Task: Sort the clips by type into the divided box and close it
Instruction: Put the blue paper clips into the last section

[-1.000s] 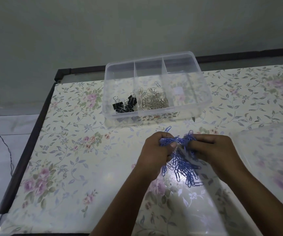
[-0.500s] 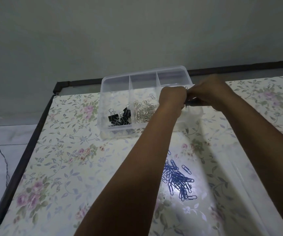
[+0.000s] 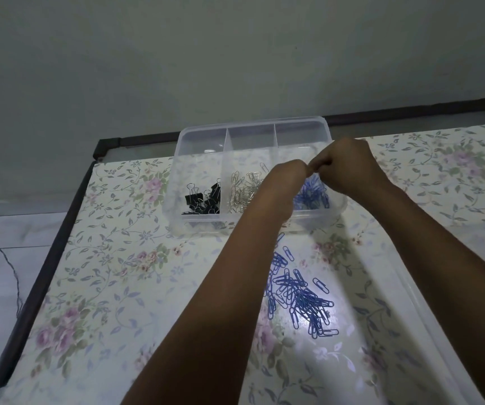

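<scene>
A clear divided box (image 3: pixel 200 133) stands open at the table's far side. Black binder clips (image 3: pixel 203 200) lie in its left compartment and silver paper clips (image 3: pixel 242 188) in the middle one. Blue paper clips (image 3: pixel 313 194) fill the right compartment in a bunch that reaches up to my fingers. My left hand (image 3: pixel 286 182) and my right hand (image 3: pixel 349 165) hover over that compartment with knuckles touching, fingers curled downward and pinching the top of the bunch. A loose pile of blue paper clips (image 3: pixel 299 296) lies on the floral tablecloth between my forearms.
The box's translucent lid (image 3: pixel 463 375) lies on the table at the lower right, partly under my right arm. The table's dark frame (image 3: pixel 60 235) runs along the left edge, with a thin cable (image 3: pixel 4 258) beyond it. A plain wall rises behind the box.
Both hands lifted a bunch of blue clips from the pile near me and carried it to the box. Blue clips now show in the right compartment. The remaining pile stays on the table.
</scene>
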`<state>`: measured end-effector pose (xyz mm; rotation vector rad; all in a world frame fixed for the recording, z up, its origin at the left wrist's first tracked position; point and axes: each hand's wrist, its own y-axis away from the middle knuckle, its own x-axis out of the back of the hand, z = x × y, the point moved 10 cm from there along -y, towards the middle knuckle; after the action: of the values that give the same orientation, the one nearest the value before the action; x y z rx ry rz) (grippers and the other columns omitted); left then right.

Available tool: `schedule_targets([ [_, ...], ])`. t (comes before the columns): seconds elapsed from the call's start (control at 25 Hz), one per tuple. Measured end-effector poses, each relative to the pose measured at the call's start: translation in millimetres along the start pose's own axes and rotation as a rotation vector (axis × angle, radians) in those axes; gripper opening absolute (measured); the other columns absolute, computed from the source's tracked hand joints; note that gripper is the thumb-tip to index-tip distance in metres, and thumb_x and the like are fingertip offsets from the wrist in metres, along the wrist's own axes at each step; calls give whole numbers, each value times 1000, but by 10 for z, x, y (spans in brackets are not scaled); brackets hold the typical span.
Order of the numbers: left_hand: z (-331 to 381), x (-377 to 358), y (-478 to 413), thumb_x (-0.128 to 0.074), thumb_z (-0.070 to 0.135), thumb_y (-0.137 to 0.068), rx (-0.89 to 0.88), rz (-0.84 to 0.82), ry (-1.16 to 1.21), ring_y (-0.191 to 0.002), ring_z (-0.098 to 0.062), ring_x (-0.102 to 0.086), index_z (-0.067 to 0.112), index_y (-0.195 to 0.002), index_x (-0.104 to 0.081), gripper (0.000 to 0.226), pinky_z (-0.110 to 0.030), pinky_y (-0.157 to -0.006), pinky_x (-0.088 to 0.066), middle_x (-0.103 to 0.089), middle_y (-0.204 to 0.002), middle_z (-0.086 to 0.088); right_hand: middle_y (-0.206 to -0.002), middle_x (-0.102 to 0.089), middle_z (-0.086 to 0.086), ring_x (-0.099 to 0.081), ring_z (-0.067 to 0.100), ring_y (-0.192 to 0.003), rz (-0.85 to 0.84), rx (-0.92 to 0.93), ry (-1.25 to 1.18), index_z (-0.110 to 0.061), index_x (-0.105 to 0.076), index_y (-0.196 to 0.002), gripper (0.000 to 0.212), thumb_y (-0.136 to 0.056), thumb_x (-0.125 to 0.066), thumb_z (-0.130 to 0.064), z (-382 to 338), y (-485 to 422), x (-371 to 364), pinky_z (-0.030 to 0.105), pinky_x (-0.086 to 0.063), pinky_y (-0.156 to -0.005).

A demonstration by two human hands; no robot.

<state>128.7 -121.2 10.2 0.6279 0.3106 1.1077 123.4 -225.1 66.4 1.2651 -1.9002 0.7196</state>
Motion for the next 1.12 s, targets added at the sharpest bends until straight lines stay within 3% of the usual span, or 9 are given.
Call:
schedule_targets([
  [0.08, -7, 111, 71, -50, 11, -90, -59, 45, 24, -97, -22, -49, 5, -113, -57, 25, -30, -82, -36, -56, -114, -11, -87, -72, 8, -61, 12, -73, 105, 63, -86, -4, -74, -88, 25, -78, -54, 7, -145, 218, 186, -4, -32, -64],
  [0.2, 39, 522, 447, -55, 5, -86, -384, 209, 63, -94, -15, -59, 13, -103, -64, 21, -28, -83, -44, -65, -105, -2, -72, -67, -3, -59, 2, -56, 62, 59, -249, -17, -72, -77, 24, -73, -63, 5, -179, 711, 239, -5, -37, -61],
  [0.32, -264, 682, 808, -65, 8, -80, -457, 218, -111, -83, -15, -61, 24, -89, -61, 19, -20, -73, -48, -64, -90, 5, -97, -67, -1, -59, -2, -68, -363, -95, -91, -24, -65, -98, 43, -61, -83, -14, 15, 1150, -280, 2, -41, -64],
  [0.44, -812, 441, 797, -80, 20, -64, -342, 13, -715, -103, -15, -51, 30, -124, -43, 71, -18, -84, -43, -47, -111, 3, -127, -38, 14, -54, 28, -105, -760, -275, 231, -22, -33, -128, 97, -50, -90, -21, 242, 1623, -805, 29, -46, -81],
  [0.52, -1051, 349, 705, -83, 24, -58, -304, -61, -1024, -117, -22, -39, 33, -138, -24, 100, -36, -98, -40, -33, -126, -1, -126, -29, 17, -55, 34, -103, -719, -291, 214, -19, -25, -127, 92, -58, -85, -12, 218, 1673, -963, 29, -43, -75],
  [0.6, -1059, 324, 640, -85, 21, -57, -337, -51, -1049, -115, -26, -42, 29, -140, -23, 104, -36, -97, -40, -29, -126, -4, -121, -34, 16, -56, 33, -98, -591, -293, 111, -17, -30, -122, 71, -69, -76, -12, 199, 1569, -1043, 27, -38, -71],
  [0.88, -782, 491, 500, -78, 20, -65, -532, 162, -904, -108, -25, -49, 18, -127, -46, 70, -32, -87, -42, -41, -120, -7, -96, -54, 5, -51, 23, -92, -184, 102, -51, -13, -58, -101, 39, -67, -77, -16, 22, 1098, -898, 24, -28, -67],
  [1.0, -909, 480, 471, -78, 36, -65, -486, 102, -1075, -123, -25, -34, 21, -138, -31, 88, -36, -96, -36, -27, -137, -3, -128, -50, 3, -40, 23, -121, -283, 306, 5, -13, -50, -126, 74, -63, -81, -36, -69, 1165, -1015, 19, -26, -90],
  [1.12, -1026, 405, 476, -82, 50, -51, -476, -6, -1324, -123, -22, -25, 20, -142, -19, 114, -34, -97, -32, -17, -143, 1, -156, -4, 1, 3, 17, -142, -539, 371, 169, -15, -11, -147, 98, -75, -69, -46, 2, 1389, -1354, 30, 0, -113],
])
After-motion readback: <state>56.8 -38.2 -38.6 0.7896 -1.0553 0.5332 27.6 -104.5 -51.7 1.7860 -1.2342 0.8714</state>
